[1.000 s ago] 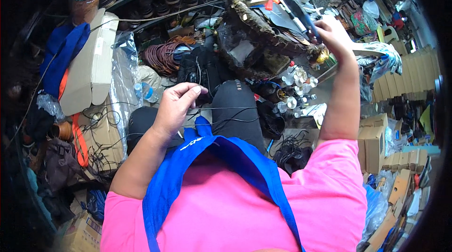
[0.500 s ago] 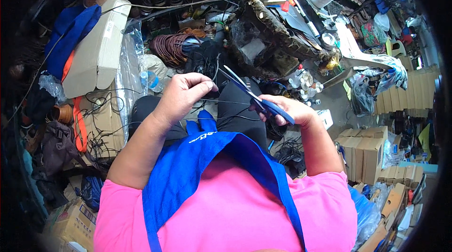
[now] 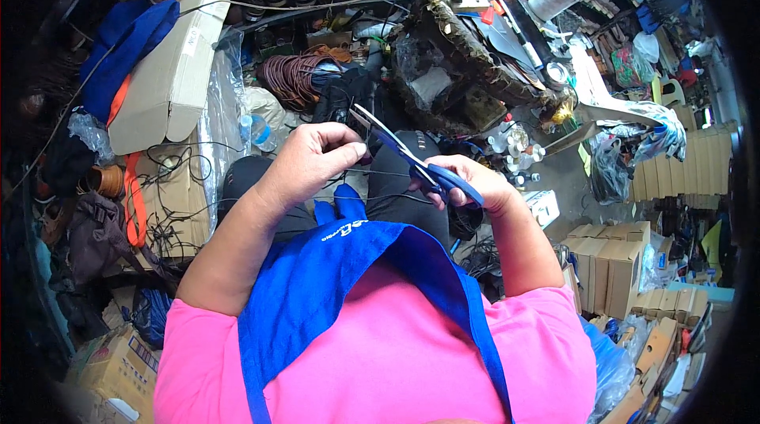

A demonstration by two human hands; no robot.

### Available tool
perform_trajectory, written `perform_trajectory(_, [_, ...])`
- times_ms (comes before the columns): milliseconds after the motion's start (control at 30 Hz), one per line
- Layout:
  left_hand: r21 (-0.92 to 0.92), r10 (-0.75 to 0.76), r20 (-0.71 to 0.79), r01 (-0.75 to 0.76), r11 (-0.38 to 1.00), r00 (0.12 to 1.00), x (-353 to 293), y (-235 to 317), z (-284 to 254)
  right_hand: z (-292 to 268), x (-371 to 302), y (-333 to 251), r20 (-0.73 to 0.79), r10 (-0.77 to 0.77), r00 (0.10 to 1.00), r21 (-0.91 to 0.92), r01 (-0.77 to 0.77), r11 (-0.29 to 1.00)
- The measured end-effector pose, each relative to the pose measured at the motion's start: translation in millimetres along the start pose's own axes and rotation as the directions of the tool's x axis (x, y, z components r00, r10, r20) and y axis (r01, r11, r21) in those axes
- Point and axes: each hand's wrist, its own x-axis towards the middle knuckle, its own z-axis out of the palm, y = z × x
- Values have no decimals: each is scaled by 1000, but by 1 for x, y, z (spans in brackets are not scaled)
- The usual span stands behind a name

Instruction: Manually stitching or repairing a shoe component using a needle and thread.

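Note:
My left hand [image 3: 317, 159] is closed in a pinch, thumb against the fingers, on a thin dark cord [image 3: 378, 171]. The cord runs across above my dark-clad lap. Just right of it, my right hand [image 3: 469, 181] is wrapped around the blue handles of a pair of scissors [image 3: 398, 148]. Their blades point up and to the left, past the left fingertips, and look only slightly parted. Whether the blades touch the cord, I cannot tell. A blue apron [image 3: 309, 266] covers my front over a pink shirt.
Flattened cardboard [image 3: 162, 76] and tangled black cord [image 3: 170, 226] lie at the left. Ahead are a coil of brown cord [image 3: 293, 83] and a ragged round stand [image 3: 483, 52] cluttered with tools. Cardboard boxes [image 3: 606, 266] are stacked at the right.
The scissors have shifted left, their tips now nearer my left hand and pointing more to the left. My left hand keeps its pinch with little movement. The view has shifted slightly.

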Motion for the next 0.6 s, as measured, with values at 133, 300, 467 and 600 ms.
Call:
perform_trajectory(133, [31, 49, -71, -47, 998, 996, 2, -2, -2, -1, 1, 4, -1, 8, 1000, 28, -8, 1000])
perform_trajectory(300, [-555, 161, -7, -138, 821, 987, 1, 2, -4, 3, 2, 6, 2, -46, 999, 165, 45, 985])
perform_trajectory(467, [-538, 196, 64, -132, 833, 978, 8, 0, -2, 5, 4, 10, 30, -69, 997, 202, 61, 977])
perform_trajectory(600, [-529, 196, 72, -129, 839, 978, 10, -3, 0, 5, 7, 12, 47, -72, 996, 239, 59, 969])
